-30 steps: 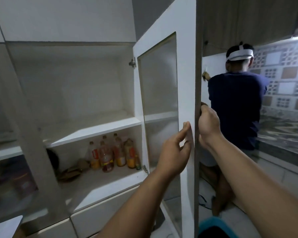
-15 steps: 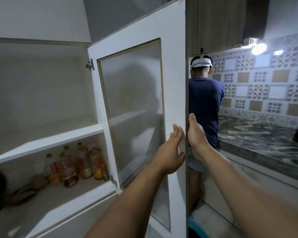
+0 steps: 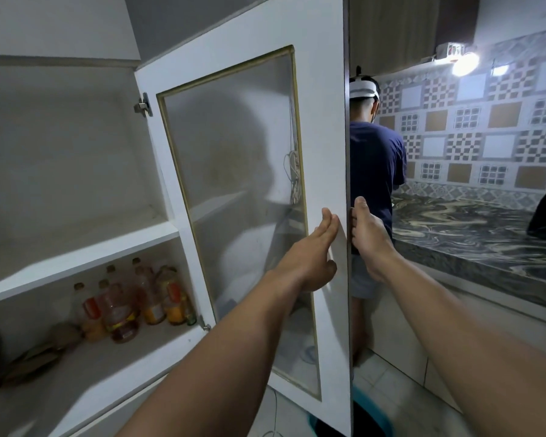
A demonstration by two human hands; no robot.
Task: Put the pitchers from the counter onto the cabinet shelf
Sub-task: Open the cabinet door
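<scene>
Well left of our hands, the cabinet shelf [image 3: 85,257] lies bare, and a cluster of bottles [image 3: 133,305] stands on the level beneath it. Our left hand [image 3: 309,257] presses flat, fingers extended, against the inner face of the open cabinet door [image 3: 322,127]. Our right hand [image 3: 371,238] wraps around that door's outer edge, its fingers hidden behind. Right of both hands stretches the marbled tabletop [image 3: 473,234], past a person in a dark shirt [image 3: 372,171]. We see no pitchers anywhere.
</scene>
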